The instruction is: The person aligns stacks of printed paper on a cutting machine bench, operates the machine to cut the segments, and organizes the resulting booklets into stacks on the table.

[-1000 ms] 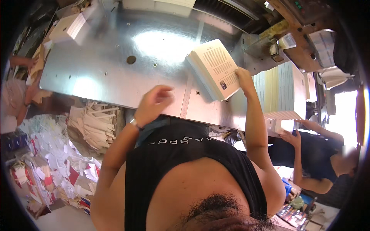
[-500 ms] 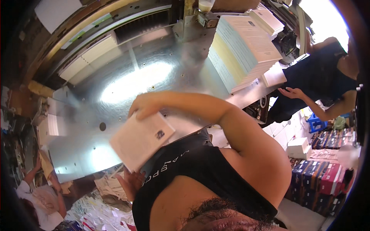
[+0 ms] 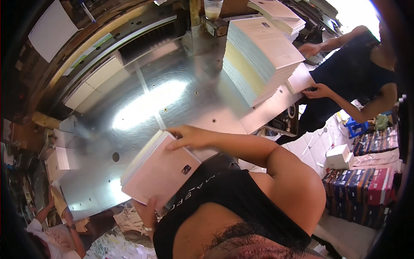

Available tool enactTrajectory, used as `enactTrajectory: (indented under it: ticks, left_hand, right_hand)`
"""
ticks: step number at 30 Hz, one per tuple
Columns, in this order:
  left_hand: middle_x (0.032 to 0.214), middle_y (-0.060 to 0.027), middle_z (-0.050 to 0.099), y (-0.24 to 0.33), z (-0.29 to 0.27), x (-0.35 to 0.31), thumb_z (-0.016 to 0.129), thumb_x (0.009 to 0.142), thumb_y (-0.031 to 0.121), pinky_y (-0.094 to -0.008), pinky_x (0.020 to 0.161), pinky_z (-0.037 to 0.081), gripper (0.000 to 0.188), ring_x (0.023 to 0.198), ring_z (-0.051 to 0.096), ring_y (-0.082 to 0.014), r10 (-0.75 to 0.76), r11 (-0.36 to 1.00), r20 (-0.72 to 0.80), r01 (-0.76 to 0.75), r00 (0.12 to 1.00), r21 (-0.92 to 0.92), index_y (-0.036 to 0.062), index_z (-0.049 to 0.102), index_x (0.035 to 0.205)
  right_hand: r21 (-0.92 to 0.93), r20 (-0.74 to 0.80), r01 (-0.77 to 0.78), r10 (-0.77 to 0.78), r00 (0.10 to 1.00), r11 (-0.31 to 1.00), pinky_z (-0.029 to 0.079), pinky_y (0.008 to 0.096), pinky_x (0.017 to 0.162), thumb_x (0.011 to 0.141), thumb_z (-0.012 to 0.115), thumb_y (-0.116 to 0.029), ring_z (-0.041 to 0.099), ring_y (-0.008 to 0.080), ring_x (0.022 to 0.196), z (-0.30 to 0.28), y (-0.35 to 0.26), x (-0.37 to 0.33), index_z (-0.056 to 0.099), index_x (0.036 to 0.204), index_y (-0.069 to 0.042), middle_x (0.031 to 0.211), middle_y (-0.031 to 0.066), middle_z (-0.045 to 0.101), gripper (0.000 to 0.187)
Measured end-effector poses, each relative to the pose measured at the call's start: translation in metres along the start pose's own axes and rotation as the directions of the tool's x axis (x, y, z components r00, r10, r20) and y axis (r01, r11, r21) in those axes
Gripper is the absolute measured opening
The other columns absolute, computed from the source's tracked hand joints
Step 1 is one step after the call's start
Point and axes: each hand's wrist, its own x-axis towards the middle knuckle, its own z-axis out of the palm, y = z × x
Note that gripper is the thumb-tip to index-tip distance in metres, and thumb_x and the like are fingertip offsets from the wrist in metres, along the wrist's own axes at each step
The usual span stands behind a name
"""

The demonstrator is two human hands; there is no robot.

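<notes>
A thick stack of printed pages [image 3: 161, 170], with a small dark picture on its top sheet, is tilted in front of my chest. My right hand [image 3: 183, 137] grips its far right corner, thumb on the top sheet and fingers over the edge. At the near left edge, my left hand [image 3: 146, 211] holds it with the thumb on top; the other fingers are mostly hidden underneath. The stack's far side faces up enough to show its page edges. Below and beyond it lies the shiny metal table [image 3: 138, 99].
A tall stack of printed sheets [image 3: 267, 47] stands at the table's right. Beside it, a co-worker in black [image 3: 345, 73] touches a smaller stack [image 3: 299, 80]. A cup [image 3: 213, 9] sits at the back. White paper stacks [image 3: 58, 162] are at left, near another person [image 3: 58, 237].
My left hand has come onto the stack's near left edge. My right hand has shifted to its far right corner, and the stack has tilted. The co-worker's hand has reached the smaller stack.
</notes>
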Motion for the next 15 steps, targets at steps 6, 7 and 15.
enactTrajectory:
  ticks: [6, 7, 15]
  left_hand:
    - [0.121, -0.0129, 0.056, 0.006, 0.010, 0.063, 0.084, 0.067, 0.014, -0.0381, 0.094, 0.046, 0.076, 0.110, 0.055, -0.0232, 0.262, 0.933, 0.226, -0.306, 0.938, 0.190, -0.0044, 0.045, 0.130]
    - [0.118, -0.0116, 0.059, 0.002, 0.014, 0.071, 0.082, 0.071, 0.012, -0.0366, 0.092, 0.046, 0.063, 0.108, 0.057, -0.0222, 0.321, 0.877, 0.260, -0.389, 0.911, 0.280, -0.0041, 0.051, 0.124]
    - [0.103, -0.0093, 0.068, -0.008, 0.062, 0.084, 0.070, 0.083, 0.008, -0.0306, 0.087, 0.049, 0.029, 0.100, 0.061, -0.0169, 0.130, 0.991, 0.272, -0.123, 0.954, -0.044, -0.0032, 0.065, 0.108]
  right_hand:
    - [-0.229, -0.236, 0.419, -0.467, 0.852, 0.879, 0.030, 0.0362, 0.111, 0.080, 0.076, -0.027, 0.039, 0.0257, 0.135, -0.004, -0.012, -0.041, 0.023, 0.151, -0.003, 0.146, 0.0200, 0.040, 0.092]
    - [-0.205, -0.225, 0.416, -0.456, 0.861, 0.886, 0.030, 0.0362, 0.111, 0.080, 0.076, -0.027, 0.039, 0.0257, 0.135, -0.006, -0.004, -0.042, 0.023, 0.151, -0.003, 0.146, 0.0200, 0.040, 0.092]
    - [-0.151, -0.482, 0.399, -0.420, 0.769, 0.904, 0.022, 0.0357, 0.114, 0.075, 0.074, -0.007, 0.027, 0.0237, 0.141, 0.007, 0.041, -0.029, 0.000, 0.154, -0.003, 0.156, 0.0153, 0.024, 0.108]
